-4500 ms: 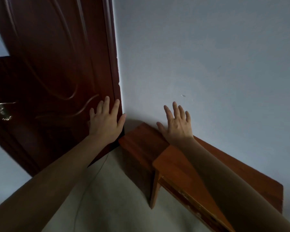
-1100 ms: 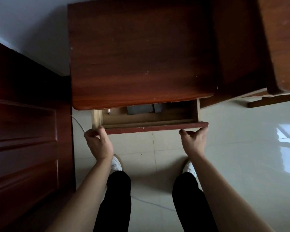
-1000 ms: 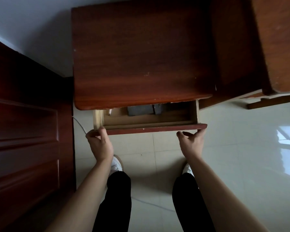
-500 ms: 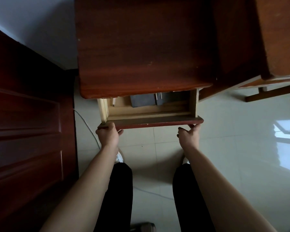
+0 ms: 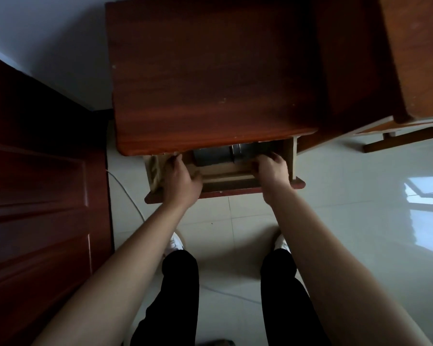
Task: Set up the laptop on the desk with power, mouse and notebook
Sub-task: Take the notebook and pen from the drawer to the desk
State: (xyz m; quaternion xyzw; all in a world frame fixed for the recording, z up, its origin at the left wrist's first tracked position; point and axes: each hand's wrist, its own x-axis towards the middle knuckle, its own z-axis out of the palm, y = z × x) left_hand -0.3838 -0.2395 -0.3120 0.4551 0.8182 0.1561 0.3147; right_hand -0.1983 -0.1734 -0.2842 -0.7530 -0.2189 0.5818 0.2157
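The drawer [image 5: 235,189] of the reddish wooden desk [image 5: 210,78] is pulled out under the desk's front edge. Inside lies a flat grey laptop [image 5: 213,156], mostly hidden by the desk top. My left hand [image 5: 181,177] reaches into the drawer's left part, blurred, with fingers stretched forward and thumb spread, just left of the laptop. My right hand [image 5: 270,168] is in the drawer's right part, its fingers curled over the laptop's darker right end. No mouse, notebook or charger shows.
A dark wooden door [image 5: 40,196] stands close on the left. A thin white cable [image 5: 125,188] runs along the pale tiled floor [image 5: 360,221] beside it. A second wooden piece of furniture [image 5: 415,58] is at the upper right. My legs and white shoes are below the drawer.
Both hands let go of the drawer front and moved forward into the open drawer, to either side of the laptop. Before that, they pulled the drawer further out.
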